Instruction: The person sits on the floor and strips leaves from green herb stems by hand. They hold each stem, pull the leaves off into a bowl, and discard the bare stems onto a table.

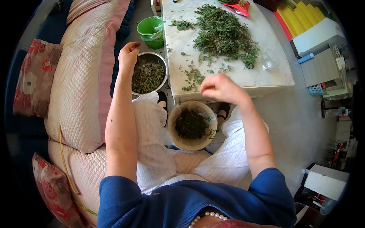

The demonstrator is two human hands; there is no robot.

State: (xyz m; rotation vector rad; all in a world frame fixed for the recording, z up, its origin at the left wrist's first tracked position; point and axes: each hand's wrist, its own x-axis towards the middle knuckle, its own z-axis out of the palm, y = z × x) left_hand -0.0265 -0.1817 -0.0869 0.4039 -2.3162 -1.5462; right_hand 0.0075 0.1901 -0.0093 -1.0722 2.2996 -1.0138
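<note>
My left hand (pixel 129 55) is over the left rim of a steel bowl (pixel 165 64) of cut stems and leaves; a thin dark stem seems to hang below its bent fingers. My right hand (pixel 219 88), slightly blurred, hovers at the table's near edge with fingers curled down; whether it holds anything is hidden. Just below it, between my knees, stands a plastic bucket (pixel 173 128) with dark green leaves (pixel 191 124) inside. A large heap of leafy green stems (pixel 223 34) lies on the marble table (pixel 273 77), with loose leaves (pixel 194 77) near its front left corner.
A green bin (pixel 151 32) with a clear liner stands behind the bowl. A clear glass (pixel 269 59) and a red packet (pixel 238 8) are on the table. At the left is a quilted sofa (pixel 82 71) with floral cushions (pixel 38 77). White cabinets line the right side.
</note>
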